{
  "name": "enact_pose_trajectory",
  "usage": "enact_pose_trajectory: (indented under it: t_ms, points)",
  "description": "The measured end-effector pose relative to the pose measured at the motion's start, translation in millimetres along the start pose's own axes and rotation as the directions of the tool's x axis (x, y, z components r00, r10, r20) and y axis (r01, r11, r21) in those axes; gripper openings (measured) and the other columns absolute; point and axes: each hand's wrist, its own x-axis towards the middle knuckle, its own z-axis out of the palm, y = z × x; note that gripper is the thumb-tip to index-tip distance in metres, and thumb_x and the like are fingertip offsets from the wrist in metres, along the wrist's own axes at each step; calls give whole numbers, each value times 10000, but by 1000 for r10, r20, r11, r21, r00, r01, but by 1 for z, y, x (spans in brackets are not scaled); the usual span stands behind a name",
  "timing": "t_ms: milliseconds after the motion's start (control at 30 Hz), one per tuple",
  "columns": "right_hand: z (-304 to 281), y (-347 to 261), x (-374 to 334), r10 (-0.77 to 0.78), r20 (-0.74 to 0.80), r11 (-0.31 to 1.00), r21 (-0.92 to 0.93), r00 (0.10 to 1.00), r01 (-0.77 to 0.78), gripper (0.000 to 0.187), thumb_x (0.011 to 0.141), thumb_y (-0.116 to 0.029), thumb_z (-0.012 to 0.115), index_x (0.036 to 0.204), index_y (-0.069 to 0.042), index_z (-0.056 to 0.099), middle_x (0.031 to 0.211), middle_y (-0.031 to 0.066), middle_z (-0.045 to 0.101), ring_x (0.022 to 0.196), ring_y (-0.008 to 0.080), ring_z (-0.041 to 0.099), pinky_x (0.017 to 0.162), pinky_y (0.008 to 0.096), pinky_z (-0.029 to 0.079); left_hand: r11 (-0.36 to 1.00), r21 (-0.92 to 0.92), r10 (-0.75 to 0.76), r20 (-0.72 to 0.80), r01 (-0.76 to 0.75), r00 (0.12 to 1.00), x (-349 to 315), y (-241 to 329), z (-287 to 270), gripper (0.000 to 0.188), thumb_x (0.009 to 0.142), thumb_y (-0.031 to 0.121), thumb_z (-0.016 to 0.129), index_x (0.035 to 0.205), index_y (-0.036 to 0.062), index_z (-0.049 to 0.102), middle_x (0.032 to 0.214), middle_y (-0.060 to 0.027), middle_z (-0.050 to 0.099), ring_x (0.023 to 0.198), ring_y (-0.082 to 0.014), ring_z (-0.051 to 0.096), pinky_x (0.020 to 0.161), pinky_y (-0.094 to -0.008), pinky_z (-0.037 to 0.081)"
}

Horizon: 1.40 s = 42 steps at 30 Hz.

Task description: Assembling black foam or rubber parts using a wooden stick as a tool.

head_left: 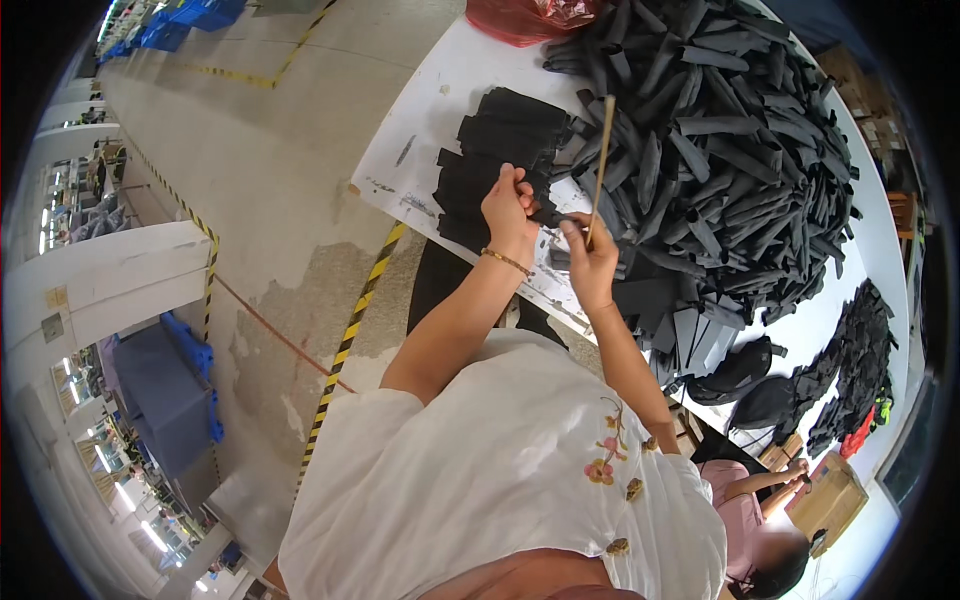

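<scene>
looks like the left hand (510, 205) pinches a small black fabric piece (545, 215) just beside the big black pile (720, 150) while the right hand (590, 262) grips a thin wooden stick (601, 165), so I'd keep that pinch tight and poke gently

At frame centre we see the left hand (510, 208) pinching a black fabric strip (545, 214), while the right hand (590, 262) grips a thin wooden stick (600, 165) upright. A heap of black strips (720, 150) fills the white table (420, 130) at upper right.
</scene>
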Motion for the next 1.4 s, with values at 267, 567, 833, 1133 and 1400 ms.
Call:
enact_pose_trajectory:
  t_ms: [267,567,833,1133,1400]
  points:
    - [-29,15,21,-176,-40,974,-152,984,168,187,914,-112,629,804,39,615,691,10,472,630,81,423,575,238,357,374,855,-684,515,-359,517,-27,23,8,280,943,273,572,1044,12,594,663,-18,581,551,-66,535,493,-233,429]
    - [-63,-56,97,-313,-447,949,-122,838,290,126,916,-60,592,830,22,550,706,1,492,660,72,426,594,220,364,656,633,-396,752,-411,527,-83,-3,17,322,1030,284,361,839,40,451,597,-35,504,477,-93,455,466,-231,390]
    - [-136,-111,196,-510,-666,860,-371,545,350,204,950,-170,578,847,-16,664,754,17,594,665,83,509,566,245,393,636,620,-332,758,-460,562,-61,12,17,269,973,228,463,785,39,494,602,-38,526,491,-117,489,487,-245,408]
    - [-249,-78,189,-315,-387,634,-766,867,-111,311,992,-317,461,896,-55,599,726,48,590,681,201,555,667,365,452,-450,309,112,950,-837,291,119,41,3,291,693,92,738,971,144,669,922,-63,538,876,-281,536,757,-384,472]
    - [-127,5,73,-266,259,650,-663,928,371,163,867,-93,632,1023,-65,673,831,150,662,672,320,632,573,355,496,-291,305,11,949,-907,315,129,68,13,108,692,133,761,784,151,708,849,-19,522,858,-239,513,784,-363,454]
